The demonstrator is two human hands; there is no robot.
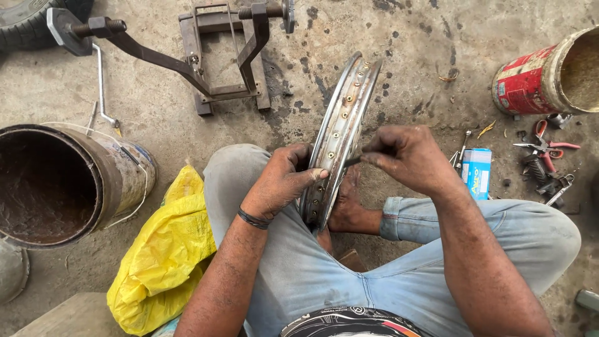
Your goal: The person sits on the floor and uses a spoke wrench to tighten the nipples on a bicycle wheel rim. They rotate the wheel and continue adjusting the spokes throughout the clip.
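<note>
A bare metal wheel rim (347,106) with rows of spoke holes stands upright between my legs, braced against my foot (347,209). My left hand (284,178) grips the rim's near edge, thumb across its inner face. My right hand (405,156) pinches a thin metal spoke (353,161) and holds its end against the rim's inner side. I sit on the concrete floor in light blue jeans.
A rusty open drum (62,181) lies at left beside a yellow plastic bag (165,249). A steel stand with threaded arms (206,50) sits ahead. At right are a red tin (543,75), a small blue box (477,171) and red-handled pliers (549,150).
</note>
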